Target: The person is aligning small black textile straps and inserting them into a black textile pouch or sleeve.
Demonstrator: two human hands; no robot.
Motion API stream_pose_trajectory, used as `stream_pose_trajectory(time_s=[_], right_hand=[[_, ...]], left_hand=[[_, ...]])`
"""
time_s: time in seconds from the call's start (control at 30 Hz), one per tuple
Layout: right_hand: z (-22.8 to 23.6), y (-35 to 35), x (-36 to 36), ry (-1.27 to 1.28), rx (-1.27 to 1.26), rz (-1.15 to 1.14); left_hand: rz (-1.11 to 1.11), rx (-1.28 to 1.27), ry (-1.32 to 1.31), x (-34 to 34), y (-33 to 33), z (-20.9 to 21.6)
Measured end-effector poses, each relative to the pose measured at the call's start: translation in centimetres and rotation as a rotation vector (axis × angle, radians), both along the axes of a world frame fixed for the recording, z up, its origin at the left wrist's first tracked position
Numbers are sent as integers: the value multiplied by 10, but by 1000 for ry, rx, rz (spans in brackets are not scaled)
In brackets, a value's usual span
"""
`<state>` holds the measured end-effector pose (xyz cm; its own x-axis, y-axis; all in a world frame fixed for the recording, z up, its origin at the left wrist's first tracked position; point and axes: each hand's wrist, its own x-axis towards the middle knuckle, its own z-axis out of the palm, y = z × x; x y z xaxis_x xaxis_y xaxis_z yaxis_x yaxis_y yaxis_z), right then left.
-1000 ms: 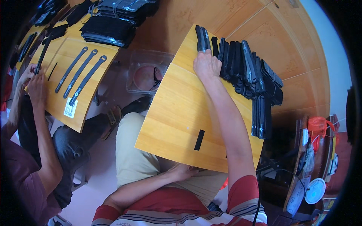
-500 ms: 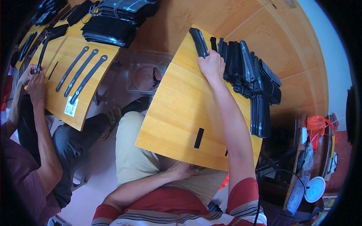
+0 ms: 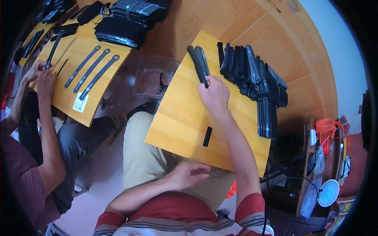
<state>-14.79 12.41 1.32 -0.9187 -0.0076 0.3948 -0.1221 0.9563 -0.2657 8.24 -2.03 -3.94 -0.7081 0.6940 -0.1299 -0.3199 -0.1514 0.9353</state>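
Seemingly for steadiness, the right hand (image 3: 214,92) pinches dark straps (image 3: 201,63) at their near ends; the left hand (image 3: 187,174), half-open, looks empty.

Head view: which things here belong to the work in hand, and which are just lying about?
In use, by the look of it:
- dark strap bundle, held by the right hand
- wooden board beneath it
- stacked straps along the board's right side
- black strip on the board

Apparently just lying about:
- round fan
- red bag
- clear box
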Motion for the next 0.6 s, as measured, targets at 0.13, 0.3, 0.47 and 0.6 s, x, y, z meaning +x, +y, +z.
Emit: stream_pose_trajectory(time_s=[0.13,0.3,0.47,0.6], right_hand=[[1,-9,48,56,-179,118],[7,-28,97,-1,-201,162],[4,-31,114,-99,-370,396],[2,-17,100,-422,-755,247]], left_hand=[[586,258,-170,-30,-13,18],[716,570,-535,-109,-14,26],[701,493,-512,-126,-12,22],[723,446,-507,-125,-8,29]])
